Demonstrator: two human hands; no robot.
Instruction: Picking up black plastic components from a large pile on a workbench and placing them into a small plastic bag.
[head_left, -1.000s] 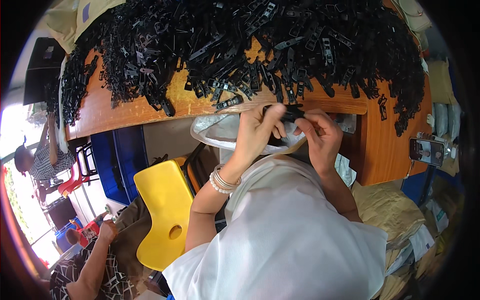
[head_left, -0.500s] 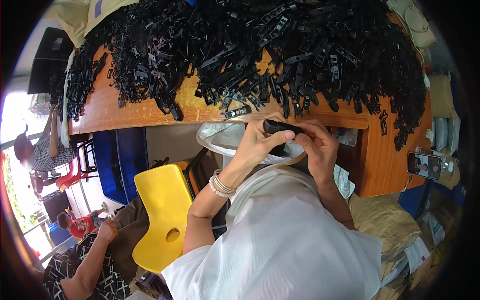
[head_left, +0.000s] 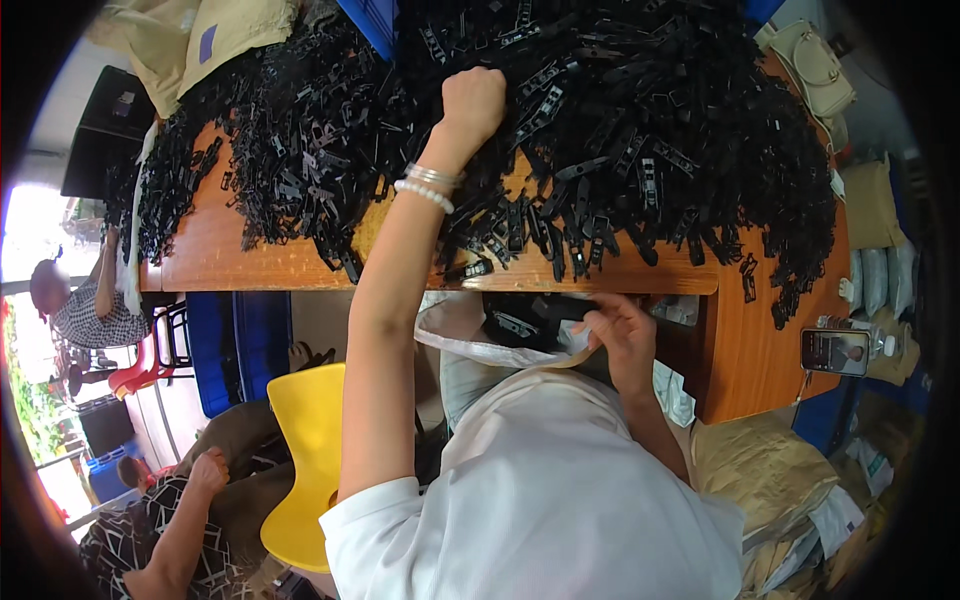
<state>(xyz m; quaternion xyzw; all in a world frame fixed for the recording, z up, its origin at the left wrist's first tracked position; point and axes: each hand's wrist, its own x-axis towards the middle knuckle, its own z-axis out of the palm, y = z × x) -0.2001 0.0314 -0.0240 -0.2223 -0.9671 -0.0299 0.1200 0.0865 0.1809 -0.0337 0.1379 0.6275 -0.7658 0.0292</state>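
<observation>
A big heap of slim black plastic clip-like pieces [head_left: 600, 120] covers most of the brown wooden table [head_left: 300, 262]. My left hand [head_left: 474, 104], with bracelets on its wrist, reaches far into the heap. Its knuckles show and its fingers curl down out of sight; whatever they hold is hidden. Down at the table's near edge, my right hand [head_left: 624, 338] is beside the rim of an open white bag [head_left: 480, 352] on my lap. The fingers are loosely bent and apart, with nothing visible between them. Black pieces [head_left: 520, 322] lie inside the bag.
A yellow chair [head_left: 312, 450] stands at my left, beside a seated person in a patterned top [head_left: 150, 530]. A phone [head_left: 836, 352] stands on the table's right end. Brown paper sacks [head_left: 765, 470] lie below it. A blue bin [head_left: 370, 22] rises behind the heap.
Both hands held an elongated black piece at the table's edge; it is no longer in view between them. My left hand has moved forward onto the heap, my right down to the bag.
</observation>
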